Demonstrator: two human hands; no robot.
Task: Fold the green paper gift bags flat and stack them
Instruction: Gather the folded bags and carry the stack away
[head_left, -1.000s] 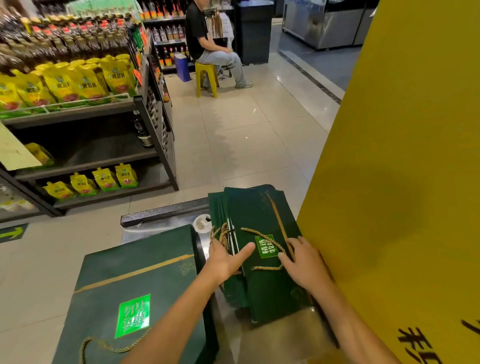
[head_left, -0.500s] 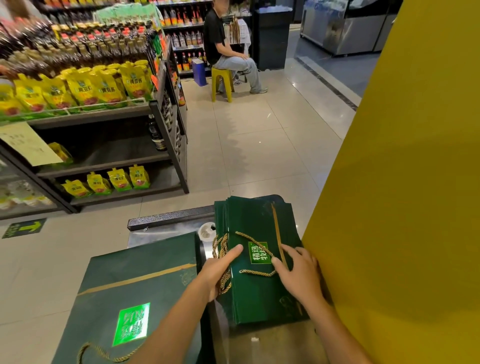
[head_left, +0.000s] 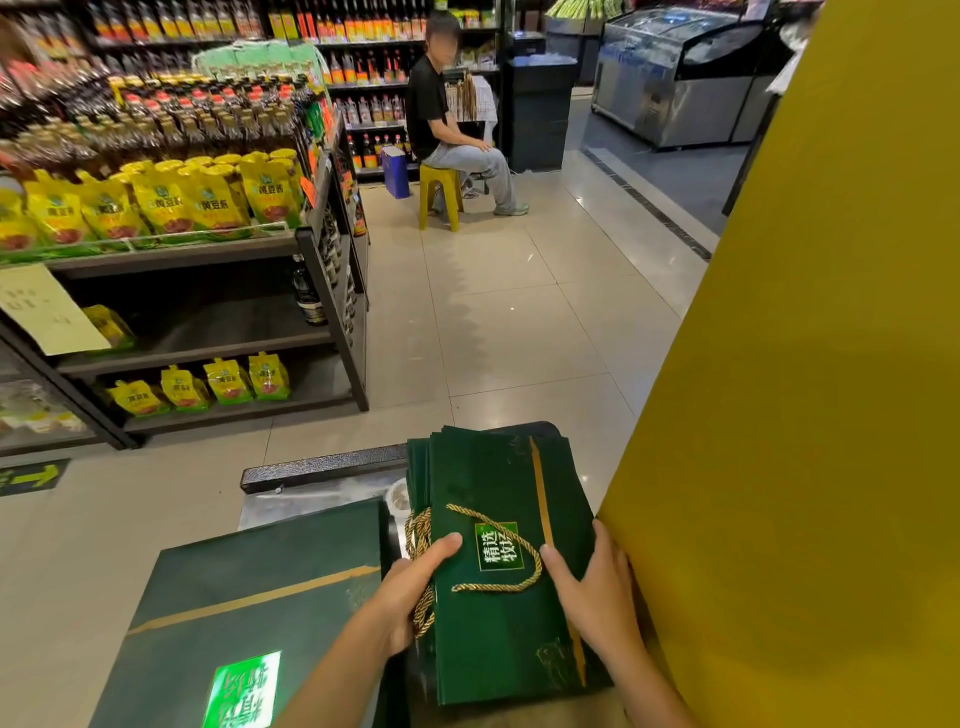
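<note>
A stack of flat dark green paper gift bags (head_left: 488, 478) with gold rope handles lies on a metal counter (head_left: 311, 499). My left hand (head_left: 415, 587) grips the stack's left edge, thumb on top, fingers under among the rope handles. At the stack's right edge, next to the yellow panel, my right hand (head_left: 592, 587) rests with straight fingers on the top bag. A larger green bag (head_left: 249, 597) with a bright green label stands at lower left.
A tall yellow panel (head_left: 805, 415) fills the right side, close to the stack. A store shelf (head_left: 208, 249) with yellow pouches and bottles stands left. A person sits on a yellow stool (head_left: 441, 195) far down the tiled aisle. A roll of tape (head_left: 399, 498) lies behind the stack.
The bags have been squared into a neater stack. My left hand shifted to its left edge, my right hand slid toward the right edge by the yellow panel.
</note>
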